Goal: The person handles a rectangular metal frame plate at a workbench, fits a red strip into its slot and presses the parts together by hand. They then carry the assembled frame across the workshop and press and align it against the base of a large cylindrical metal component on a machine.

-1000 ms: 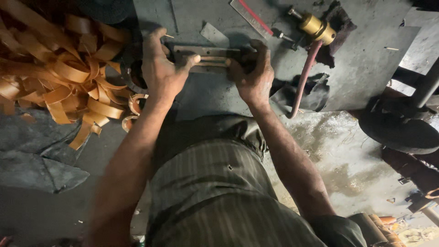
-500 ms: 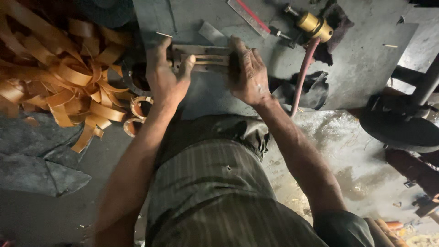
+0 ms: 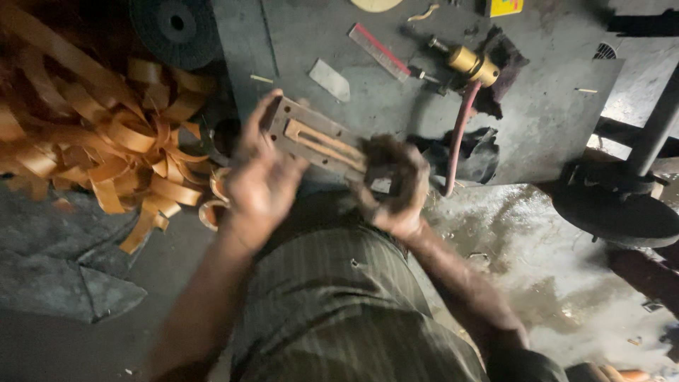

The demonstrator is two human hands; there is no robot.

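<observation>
- Head view, item held: flat rectangular metal plate (image 3: 322,141) with a long tan slot or strip along its middle. It sits over the near edge of the grey work surface (image 3: 537,120), just above the person's lap.
- Head view, long axis: the plate runs from upper left to lower right, tilted, one end at each hand.
- Head view, left hand (image 3: 260,180): at the plate's upper-left end, fingers loosely spread and blurred; the thumb side lies against the plate's edge. Firm grip or mere touch: cannot tell.
- Head view, right hand (image 3: 395,185): curled closed around the plate's lower-right end, fingers wrapped over it. This hand carries the plate.
- Head view, nearness: both hands meet the plate; the right covers more of it.
- Head view, surroundings: heap of orange-brown strips (image 3: 106,155) to the left; brass fitting (image 3: 472,65) with red hose (image 3: 460,134) beyond the plate; dark disc (image 3: 177,25) at top.
</observation>
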